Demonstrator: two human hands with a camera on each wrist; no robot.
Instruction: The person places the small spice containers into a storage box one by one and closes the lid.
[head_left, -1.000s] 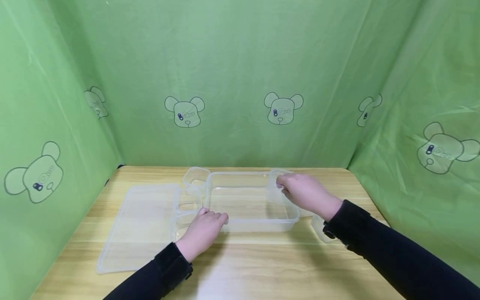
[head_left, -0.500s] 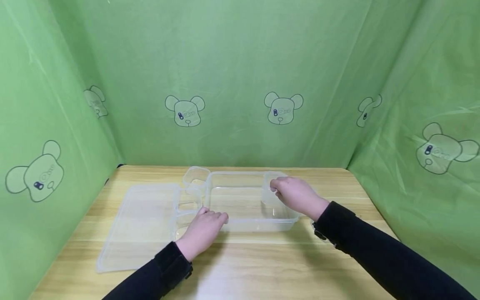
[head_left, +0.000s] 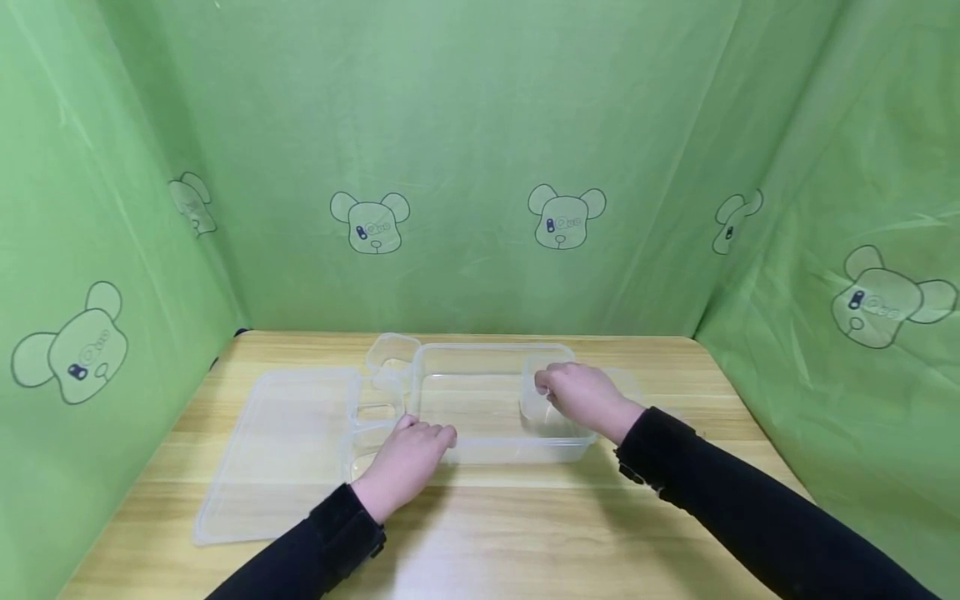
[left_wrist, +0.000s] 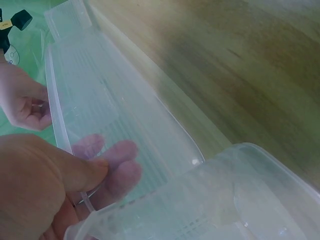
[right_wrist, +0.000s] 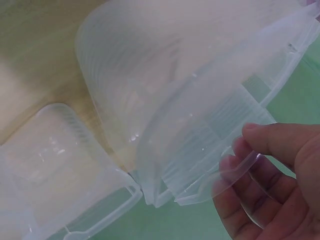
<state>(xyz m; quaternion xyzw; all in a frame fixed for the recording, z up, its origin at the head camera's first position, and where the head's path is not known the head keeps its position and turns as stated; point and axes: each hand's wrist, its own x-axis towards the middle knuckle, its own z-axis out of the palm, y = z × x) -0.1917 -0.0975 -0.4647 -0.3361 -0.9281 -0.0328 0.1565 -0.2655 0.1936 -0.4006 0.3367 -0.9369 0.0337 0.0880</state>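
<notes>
A large clear plastic box (head_left: pixel 495 452) stands on the table with its mouth up. My left hand (head_left: pixel 408 461) grips its rim at the near left corner; in the left wrist view the thumb is inside and the fingers show through the wall (left_wrist: pixel 150 125). Inside the right end of the box is a small clear container (head_left: pixel 534 404). My right hand (head_left: pixel 585 398) pinches this container's rim between thumb and fingers, as the right wrist view shows. The hand hides part of the container.
Left of the box lies a flat translucent lid (head_left: pixel 277 458). Several small clear containers (head_left: pixel 378 398) stand between lid and box, close to the box's left wall. Another small container (right_wrist: pixel 65 160) is outside the box's right end. Green cloth (head_left: pixel 465 275) walls the table's back and sides.
My right hand has moved left and down with the small container, from over the box's right rim to inside its right end. The left hand has stayed on the box's rim.
</notes>
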